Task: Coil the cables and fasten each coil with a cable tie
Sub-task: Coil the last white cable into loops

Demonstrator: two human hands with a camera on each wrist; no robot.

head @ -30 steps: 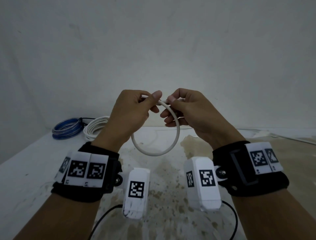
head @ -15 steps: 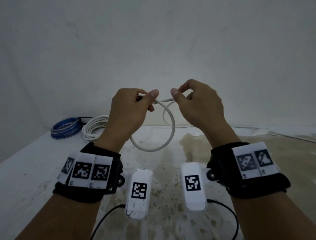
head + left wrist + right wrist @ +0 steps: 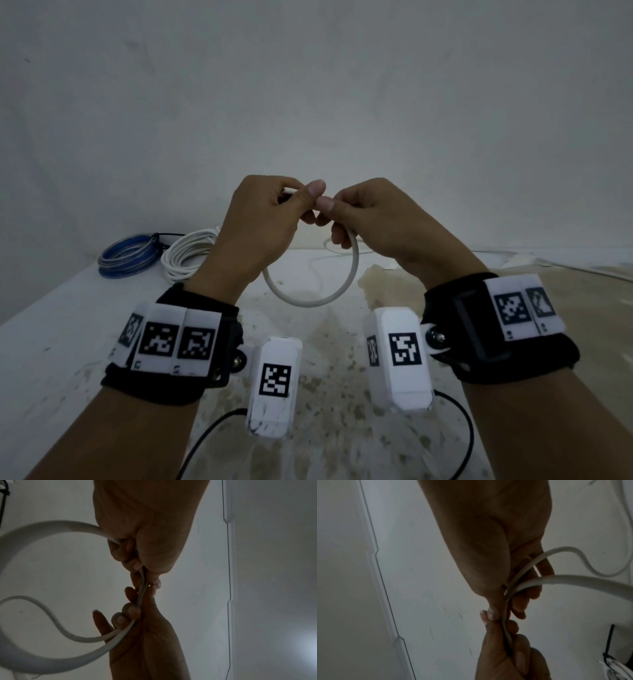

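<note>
Closing the gap of half a second ago, the right hand [image 3: 370, 219] is now meeting the left hand [image 3: 263, 222] thumb to thumb at the top of the white cable [image 3: 308, 303], laying a fresh turn against the loop already formed. That cable is hanging in the air between the two hands, above the counter [image 3: 51, 335], as a single round loop with a second strand joining it at the top. In the wrist views, two strands are running side by side through both grips: the left fingers [image 3: 130, 563] are curling round the cable and pinching it against the thumb, and the right fingers [image 3: 520, 601] are pinching the same pair just beside them. The loose tail [image 3: 597, 573] is trailing away in an S-curve toward the counter.

The risk is probably in the handover. If the right hand is letting go before the left thumb is clamping the new turn, the stiff cable is likely springing open and the loop is unwinding. A twist in the tail could also make the turns lie uneven, or drag across the counter and snag.

Further out, a blue coil [image 3: 128, 255] and a white coil [image 3: 186, 255] are lying at the back left of the counter, each seemingly tied already.
</note>
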